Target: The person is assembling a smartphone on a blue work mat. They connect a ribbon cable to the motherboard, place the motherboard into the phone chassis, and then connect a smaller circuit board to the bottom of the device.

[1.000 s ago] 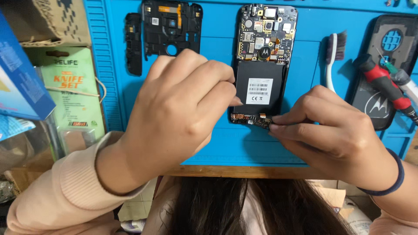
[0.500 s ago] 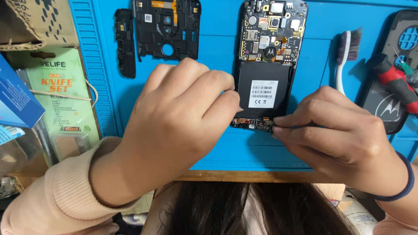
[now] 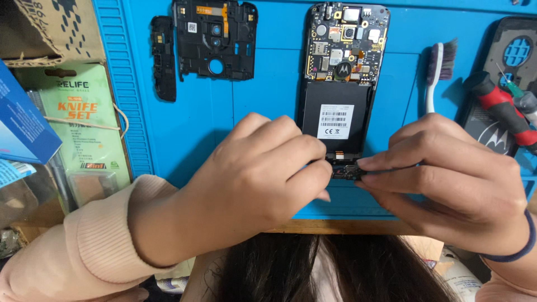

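— Where's everything sitting right now?
— Opened phone (image 3: 341,78) lies on the work mat (image 3: 268,95), its battery (image 3: 335,120) below the circuit board (image 3: 344,45). Left of it lies the phone's inner frame (image 3: 215,39), a narrow strip piece (image 3: 164,59) further left.
— And the hands?
— Left hand (image 3: 251,179) and right hand (image 3: 447,173) meet at the phone's near end. Brush (image 3: 439,72) right of the phone, screwdriver (image 3: 500,106) beyond it.
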